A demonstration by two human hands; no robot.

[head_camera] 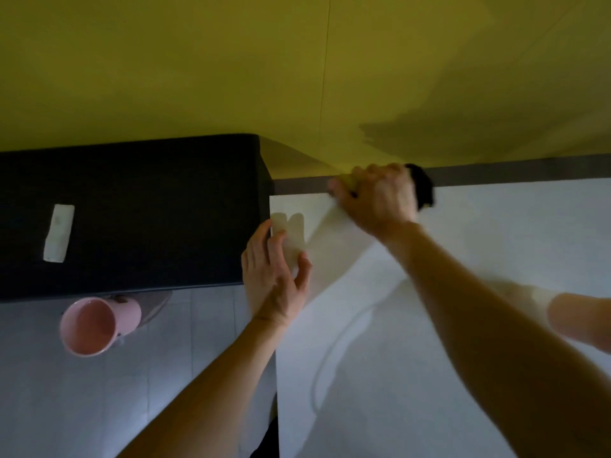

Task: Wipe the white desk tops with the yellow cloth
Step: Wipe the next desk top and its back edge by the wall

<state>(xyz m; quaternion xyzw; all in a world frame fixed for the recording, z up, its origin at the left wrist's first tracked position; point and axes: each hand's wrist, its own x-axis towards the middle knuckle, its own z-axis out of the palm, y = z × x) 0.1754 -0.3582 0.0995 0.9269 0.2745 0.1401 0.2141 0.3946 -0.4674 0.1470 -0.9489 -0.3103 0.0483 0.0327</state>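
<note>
The white desk (496, 246) abuts a yellow wall (198, 61). The right hand (380, 200) curls its fingers around the yellow cloth (345, 180) at the far edge. The left hand (271, 279) rests with fingers spread.

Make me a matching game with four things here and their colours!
Things:
1. cup
2. wall
3. desk
4. cabinet

Colours:
a. white
b. pink
c. black
d. yellow

Pairs: 1-b, 2-d, 3-a, 4-c
</note>
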